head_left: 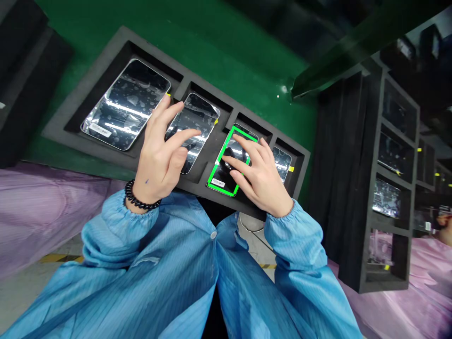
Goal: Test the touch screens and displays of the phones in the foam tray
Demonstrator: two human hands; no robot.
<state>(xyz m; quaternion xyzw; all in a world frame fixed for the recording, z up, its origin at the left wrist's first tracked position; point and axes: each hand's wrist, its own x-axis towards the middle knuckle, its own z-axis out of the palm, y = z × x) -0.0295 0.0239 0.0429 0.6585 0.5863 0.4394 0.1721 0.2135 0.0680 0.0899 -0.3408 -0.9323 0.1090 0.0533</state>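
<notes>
A dark foam tray [88, 70] with several slots lies on a green surface. Glossy phone screens sit in its slots. My left hand [158, 155] hovers over the second screen [197, 117], fingers apart, holding nothing; a black bead bracelet is on its wrist. My right hand [259, 174] rests on the third screen [226, 174], which has a bright green border, with fingers stretched flat and their tips touching the glass. The largest screen [127, 103] fills the leftmost slot. A fourth screen [284, 162] is partly hidden behind my right hand.
A tall black foam rack [360, 188] holding more screens stands at the right. Another person's pink-sleeved arm [434, 263] shows at the far right. Pink cloth [38, 212] lies at the left. My blue smock sleeves fill the foreground.
</notes>
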